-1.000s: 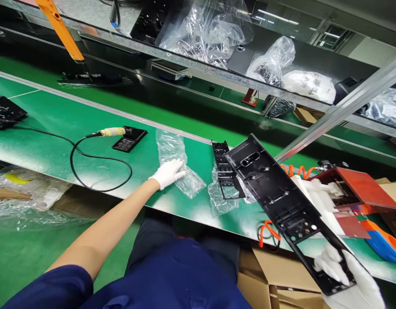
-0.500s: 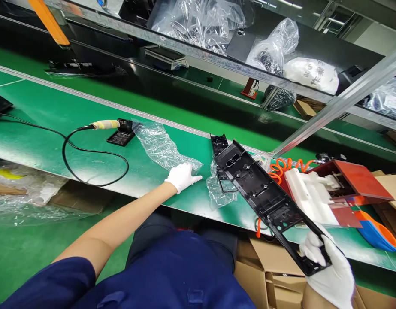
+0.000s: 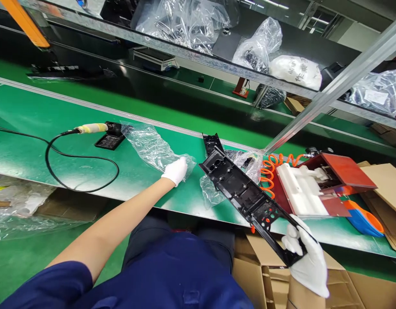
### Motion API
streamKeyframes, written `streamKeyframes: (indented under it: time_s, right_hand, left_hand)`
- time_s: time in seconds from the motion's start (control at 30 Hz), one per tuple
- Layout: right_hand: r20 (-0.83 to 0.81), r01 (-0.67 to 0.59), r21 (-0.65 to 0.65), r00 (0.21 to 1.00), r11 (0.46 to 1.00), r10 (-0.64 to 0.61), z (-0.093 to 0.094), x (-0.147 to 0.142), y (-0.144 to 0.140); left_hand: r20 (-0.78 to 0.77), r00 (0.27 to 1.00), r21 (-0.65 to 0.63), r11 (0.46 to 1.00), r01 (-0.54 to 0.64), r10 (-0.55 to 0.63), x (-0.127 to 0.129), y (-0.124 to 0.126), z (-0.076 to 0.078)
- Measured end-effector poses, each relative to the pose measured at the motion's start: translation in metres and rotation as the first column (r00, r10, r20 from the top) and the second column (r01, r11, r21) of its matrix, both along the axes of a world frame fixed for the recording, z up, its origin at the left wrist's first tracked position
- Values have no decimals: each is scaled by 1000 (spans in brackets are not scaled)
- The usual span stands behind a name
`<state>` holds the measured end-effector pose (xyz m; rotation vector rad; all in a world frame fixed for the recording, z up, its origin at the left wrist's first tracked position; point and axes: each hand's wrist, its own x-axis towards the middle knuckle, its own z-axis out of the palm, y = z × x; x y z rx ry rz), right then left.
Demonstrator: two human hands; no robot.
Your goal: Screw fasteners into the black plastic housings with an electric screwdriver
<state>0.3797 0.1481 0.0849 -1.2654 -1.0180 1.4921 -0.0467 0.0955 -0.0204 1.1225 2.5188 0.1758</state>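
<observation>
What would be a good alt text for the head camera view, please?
A gloved right hand holds a long black plastic panel by its near end above a green table, while the gloved left hand grips a clear plastic bag lying on it.

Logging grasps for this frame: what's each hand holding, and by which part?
Right hand grips the long black plastic panel by its near end. Left hand pinches the near end of the clear plastic bag lying on the green bench.

plastic bag left of panel, fixture right
</observation>
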Motion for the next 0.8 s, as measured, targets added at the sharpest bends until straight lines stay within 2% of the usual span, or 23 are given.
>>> streamKeyframes:
  time_s: [0.1, 0.23, 0.4, 0.57, 0.7, 0.8]
  right_hand:
    - [-9, 24, -63, 1000, 998, -25, -4, -8, 0]
    - [-3, -42, -56, 999, 998, 42, -10, -15, 2]
    - [22, -128, -40, 991, 991, 129, -10, -26, 3]
    - [69, -217, 18, 974, 976, 215, -4, -40, 1]
    - [62, -217, -39, 974, 975, 220, -3, -43, 0]
    - [75, -230, -69, 969, 971, 235, -6, -43, 1]
  left_hand:
    - [24, 1000, -16, 1000, -15, 16, -9, -6, 0]
    - [46, 997, 28, 998, -61, 60, -22, -14, 7]
    - [28, 995, 120, 987, -103, 100, -14, -20, 25]
    - [8, 996, 262, 961, -93, 94, -1, -25, 39]
    - [-25, 998, 363, 930, -50, 63, 3, -28, 43]
    - [-52, 999, 418, 908, 36, -16, 8, -31, 43]
